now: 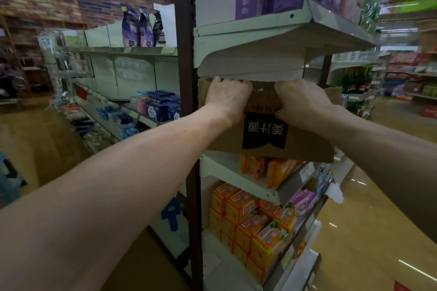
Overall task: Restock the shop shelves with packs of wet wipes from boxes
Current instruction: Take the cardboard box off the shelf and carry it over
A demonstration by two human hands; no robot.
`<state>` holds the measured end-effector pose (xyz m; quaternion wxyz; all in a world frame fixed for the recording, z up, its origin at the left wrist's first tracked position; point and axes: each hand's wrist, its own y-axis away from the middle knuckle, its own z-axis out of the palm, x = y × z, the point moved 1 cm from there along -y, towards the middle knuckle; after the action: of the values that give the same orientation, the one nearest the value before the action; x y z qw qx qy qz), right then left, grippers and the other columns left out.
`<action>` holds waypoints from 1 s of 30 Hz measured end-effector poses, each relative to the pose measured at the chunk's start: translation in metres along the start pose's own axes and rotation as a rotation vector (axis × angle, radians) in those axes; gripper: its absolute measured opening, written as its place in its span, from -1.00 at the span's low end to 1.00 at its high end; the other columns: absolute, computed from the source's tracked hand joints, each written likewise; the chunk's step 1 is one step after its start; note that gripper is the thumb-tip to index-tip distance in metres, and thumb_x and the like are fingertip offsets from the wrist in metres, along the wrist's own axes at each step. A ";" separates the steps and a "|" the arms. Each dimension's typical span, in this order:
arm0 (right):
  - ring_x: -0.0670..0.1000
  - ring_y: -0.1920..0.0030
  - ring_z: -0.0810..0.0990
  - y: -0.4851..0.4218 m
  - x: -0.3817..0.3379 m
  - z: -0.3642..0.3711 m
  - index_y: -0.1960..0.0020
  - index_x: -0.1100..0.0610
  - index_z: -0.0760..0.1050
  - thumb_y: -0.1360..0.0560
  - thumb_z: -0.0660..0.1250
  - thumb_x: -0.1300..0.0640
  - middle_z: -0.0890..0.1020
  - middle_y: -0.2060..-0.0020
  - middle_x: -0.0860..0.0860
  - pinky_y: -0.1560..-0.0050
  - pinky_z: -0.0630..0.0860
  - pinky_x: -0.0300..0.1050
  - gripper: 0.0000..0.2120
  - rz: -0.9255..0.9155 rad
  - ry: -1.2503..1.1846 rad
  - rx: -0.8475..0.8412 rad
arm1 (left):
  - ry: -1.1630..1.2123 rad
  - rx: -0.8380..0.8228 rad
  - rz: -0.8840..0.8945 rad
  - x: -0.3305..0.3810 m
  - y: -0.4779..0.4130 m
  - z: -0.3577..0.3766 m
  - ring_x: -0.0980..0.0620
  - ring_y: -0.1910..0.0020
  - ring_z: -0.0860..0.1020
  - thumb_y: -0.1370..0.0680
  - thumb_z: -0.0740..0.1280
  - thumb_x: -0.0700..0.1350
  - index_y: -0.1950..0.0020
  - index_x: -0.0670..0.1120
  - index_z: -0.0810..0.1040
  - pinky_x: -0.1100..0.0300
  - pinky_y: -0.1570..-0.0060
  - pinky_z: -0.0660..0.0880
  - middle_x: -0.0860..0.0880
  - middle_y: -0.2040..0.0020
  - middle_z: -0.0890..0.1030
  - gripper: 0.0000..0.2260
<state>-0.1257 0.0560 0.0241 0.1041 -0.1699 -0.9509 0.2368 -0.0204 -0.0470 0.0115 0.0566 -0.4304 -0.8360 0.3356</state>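
Two hands grip one cardboard box [305, 144] at the centre of the frame. The left hand [228, 95] and the right hand [301, 99] both curl their fingers over its top edge. The box sits just under a white shelf [260, 38], above orange packs [276, 170].

Single view, taken from the camera worn on my head. It faces forward and slightly downward, along both my outstretched forearms, to the cardboard box [305, 146] near frame centre. The box is at arm's reach, so the lens stands close. My left hand [227, 98] and right hand [300, 99] grip its top edge. The field is wide-angle: the shelf upright [186, 101] just left of the box bows. Further left, a side aisle; right of the box, blurred shop floor; below it, orange packs [250, 222].
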 end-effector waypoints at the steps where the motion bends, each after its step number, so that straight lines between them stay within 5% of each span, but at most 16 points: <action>1: 0.12 0.14 0.52 0.002 -0.005 -0.002 0.05 0.11 0.35 -0.49 0.34 0.19 0.48 0.20 0.07 0.17 0.45 -0.02 -0.84 -0.002 0.000 0.001 | -0.003 0.009 0.004 -0.003 0.003 -0.002 -0.11 -0.12 0.52 -0.51 0.37 -0.09 -0.17 -0.07 0.45 0.05 -0.17 0.30 -0.08 -0.08 0.59 -0.74; 18: 0.10 0.17 0.54 0.014 -0.109 -0.047 0.08 0.10 0.40 -0.47 0.36 0.18 0.53 0.20 0.06 0.09 0.58 0.06 -0.87 0.032 0.100 -0.015 | 0.098 0.020 0.047 -0.081 0.060 -0.045 -0.12 -0.10 0.51 -0.52 0.32 -0.17 -0.13 -0.09 0.43 0.03 -0.13 0.29 -0.08 -0.06 0.58 -0.80; 30: 0.07 0.20 0.46 0.019 -0.207 -0.077 0.11 0.07 0.36 -0.46 0.39 0.17 0.40 0.31 0.00 0.24 0.36 -0.07 -0.81 0.013 0.088 -0.054 | 0.107 -0.030 0.030 -0.160 0.119 -0.083 -0.12 -0.06 0.53 -0.50 0.34 -0.15 -0.07 -0.03 0.41 0.05 -0.08 0.30 -0.06 -0.02 0.58 -0.80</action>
<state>0.0915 0.0267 0.0574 0.1397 -0.1890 -0.9503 0.2042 0.1918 -0.0772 0.0344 0.0896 -0.4610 -0.8303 0.3002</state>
